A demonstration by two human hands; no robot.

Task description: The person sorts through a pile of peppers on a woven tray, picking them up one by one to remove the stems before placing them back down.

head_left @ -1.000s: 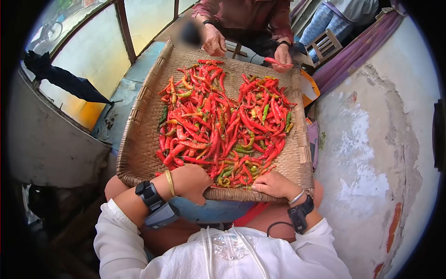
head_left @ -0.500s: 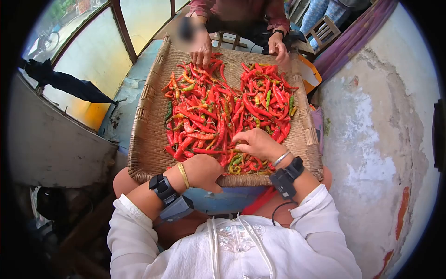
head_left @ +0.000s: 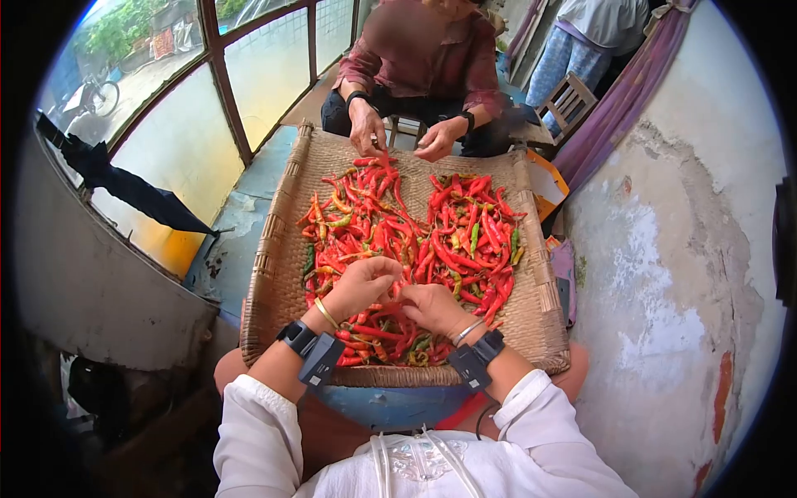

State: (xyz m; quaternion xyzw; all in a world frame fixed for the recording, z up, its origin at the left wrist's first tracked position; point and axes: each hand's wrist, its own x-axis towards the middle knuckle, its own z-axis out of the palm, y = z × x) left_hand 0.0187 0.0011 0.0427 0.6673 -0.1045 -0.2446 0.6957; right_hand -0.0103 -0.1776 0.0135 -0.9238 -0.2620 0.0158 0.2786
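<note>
Red peppers [head_left: 365, 232], with a few green and yellowish ones, lie heaped in a wide woven tray [head_left: 274, 274]. My left hand [head_left: 363, 286] and my right hand [head_left: 433, 307] are close together over the near middle of the heap. Between their bent fingers is a red pepper [head_left: 400, 290], partly hidden and slightly blurred. The fingers of both hands are pinched on it. More peppers lie below my wrists, near the tray's front edge.
Across the tray sits a person [head_left: 423, 66] whose two hands are over its far edge, near a red pepper. A dark umbrella [head_left: 137, 183] leans at the left windows. A wooden chair [head_left: 569, 101] and another person [head_left: 581, 50] are behind, right.
My hands have moved up and come together over the peppers. The other person's hands have drawn back toward the far edge and closer together. The view has tilted upward.
</note>
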